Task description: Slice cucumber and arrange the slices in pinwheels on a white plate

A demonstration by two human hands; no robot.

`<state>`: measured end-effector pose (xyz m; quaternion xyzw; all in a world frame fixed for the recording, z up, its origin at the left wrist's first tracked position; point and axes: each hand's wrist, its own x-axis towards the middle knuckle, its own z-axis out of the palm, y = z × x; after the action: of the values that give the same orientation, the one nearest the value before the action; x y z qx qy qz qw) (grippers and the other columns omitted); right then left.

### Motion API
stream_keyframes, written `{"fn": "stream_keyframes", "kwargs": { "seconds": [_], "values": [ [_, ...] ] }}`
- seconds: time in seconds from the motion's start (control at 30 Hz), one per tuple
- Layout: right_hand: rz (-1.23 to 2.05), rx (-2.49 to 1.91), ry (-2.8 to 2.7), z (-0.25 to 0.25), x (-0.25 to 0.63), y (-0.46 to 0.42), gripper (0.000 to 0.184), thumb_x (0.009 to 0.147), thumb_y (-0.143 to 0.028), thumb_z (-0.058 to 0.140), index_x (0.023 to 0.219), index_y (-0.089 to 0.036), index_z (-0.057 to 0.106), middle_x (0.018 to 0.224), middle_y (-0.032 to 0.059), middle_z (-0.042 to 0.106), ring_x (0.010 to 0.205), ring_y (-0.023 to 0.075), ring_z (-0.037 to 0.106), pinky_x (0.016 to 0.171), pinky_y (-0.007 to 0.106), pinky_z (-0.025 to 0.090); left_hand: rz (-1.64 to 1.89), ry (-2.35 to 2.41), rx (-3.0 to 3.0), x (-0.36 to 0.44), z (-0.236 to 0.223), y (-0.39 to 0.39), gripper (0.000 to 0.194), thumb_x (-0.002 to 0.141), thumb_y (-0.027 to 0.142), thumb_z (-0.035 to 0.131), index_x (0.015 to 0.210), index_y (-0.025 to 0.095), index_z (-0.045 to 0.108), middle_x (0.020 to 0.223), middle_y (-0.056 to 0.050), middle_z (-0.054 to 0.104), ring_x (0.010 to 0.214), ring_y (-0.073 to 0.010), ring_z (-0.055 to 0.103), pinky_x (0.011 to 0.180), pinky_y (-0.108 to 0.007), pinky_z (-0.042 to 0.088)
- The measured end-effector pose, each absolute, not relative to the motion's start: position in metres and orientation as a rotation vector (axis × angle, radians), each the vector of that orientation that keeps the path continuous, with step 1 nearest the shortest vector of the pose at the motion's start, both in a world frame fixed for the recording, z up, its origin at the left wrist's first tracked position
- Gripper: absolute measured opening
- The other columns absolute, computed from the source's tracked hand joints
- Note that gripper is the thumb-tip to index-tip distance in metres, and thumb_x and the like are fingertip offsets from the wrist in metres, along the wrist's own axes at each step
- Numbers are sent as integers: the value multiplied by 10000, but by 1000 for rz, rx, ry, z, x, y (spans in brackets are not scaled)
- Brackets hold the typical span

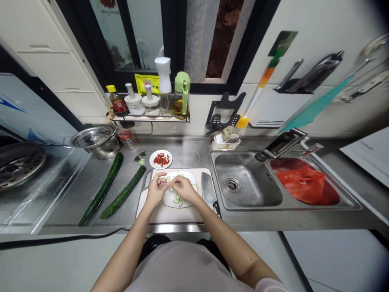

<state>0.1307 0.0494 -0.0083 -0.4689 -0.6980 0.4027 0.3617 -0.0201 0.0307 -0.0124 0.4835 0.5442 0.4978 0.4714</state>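
Observation:
Both my hands meet over a white square plate [170,204] on the cutting board [148,217]. My left hand [158,189] is closed in a pinch, and a small pale cucumber slice [168,179] shows at its fingertips. Right beside it, my right hand [183,188] pinches too, its thumb and fingertips together; what lies between them is too small to make out. Thin cucumber slices [178,200] with green edges are laid in curved groups on the plate. At the board's right side lies a knife [208,188] with a black handle.
Left of the board lie two cucumbers [101,188] [124,194]. Behind it are a small plate of red goji-like berries [161,159] and cucumber scraps [141,158]. A lidded steel pot [103,142] stands back left. The sink [249,182] is on the right, with a red plastic bag [304,184].

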Motion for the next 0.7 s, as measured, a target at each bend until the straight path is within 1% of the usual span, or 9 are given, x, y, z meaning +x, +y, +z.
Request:
{"fn": "stream_keyframes", "kwargs": {
  "seconds": [0.3,0.53,0.7],
  "values": [
    [1244,-1279,-1693,-23,128,56,116,741,-128,543,689,-166,640,701,-3,658,684,123,578,671,235,450,1207,1348,1189,-23,-26,33,422,662,345,714,1022,188,560,694,35,574,564,-78,468,569,-214,341],
    [1241,-1417,-1723,-49,120,63,85,732,-148,570,700,-164,647,686,-5,657,630,111,567,609,208,429,1196,1380,1155,-26,-52,38,406,647,319,703,999,171,566,668,40,579,549,-75,474,567,-206,362],
    [1212,-1505,-1779,-60,118,63,72,753,-163,595,713,-173,654,678,-3,663,629,116,582,590,201,403,1123,1452,1181,-31,-71,42,349,668,303,659,985,168,603,644,41,571,576,-97,511,592,-215,380]
  ]
}}
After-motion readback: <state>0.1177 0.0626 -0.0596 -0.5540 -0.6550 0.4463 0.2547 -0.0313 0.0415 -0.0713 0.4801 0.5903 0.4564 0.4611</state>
